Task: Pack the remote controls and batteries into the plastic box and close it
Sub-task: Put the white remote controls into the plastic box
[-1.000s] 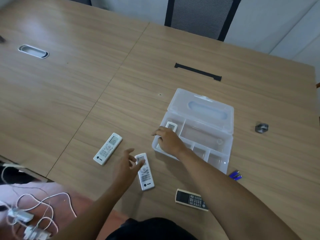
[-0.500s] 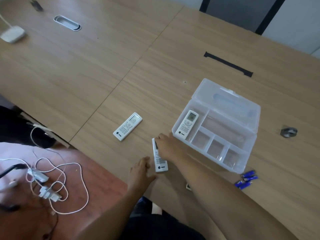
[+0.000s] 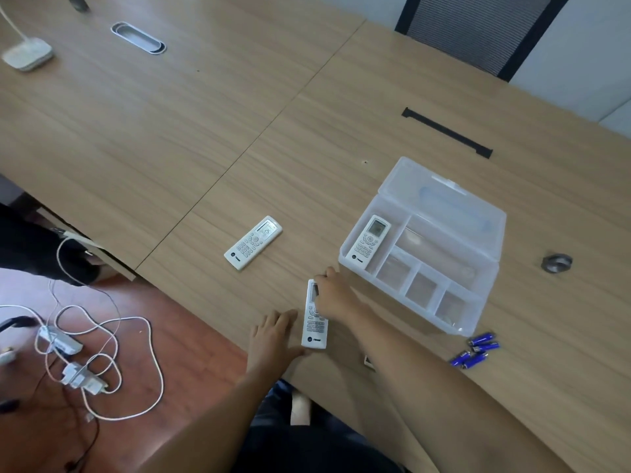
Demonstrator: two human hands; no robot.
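Note:
The clear plastic box [image 3: 479, 285] stands open on the wooden table, its lid [image 3: 444, 203] tipped back. One white remote [image 3: 370, 241] lies in its long left compartment. My right hand [image 3: 333, 295] curls over the top half of a second white remote [image 3: 316, 332] near the table's front edge. My left hand [image 3: 273, 339] rests flat and open just left of that remote. A third white remote [image 3: 253, 242] lies loose further left. Several blue batteries [image 3: 476, 351] sit right of my forearm. A corner of a dark remote [image 3: 368, 361] peeks from under my right arm.
A metal ring [image 3: 556, 262] lies right of the box. A black cable slot [image 3: 447, 133] and an oval grommet [image 3: 138, 37] are set in the table. A white device [image 3: 27, 56] sits far left. White cables and chargers [image 3: 85, 363] lie on the floor.
My right hand left a remote in the box's left compartment and came back onto the remote at the table edge. My left hand slid off that remote to its left.

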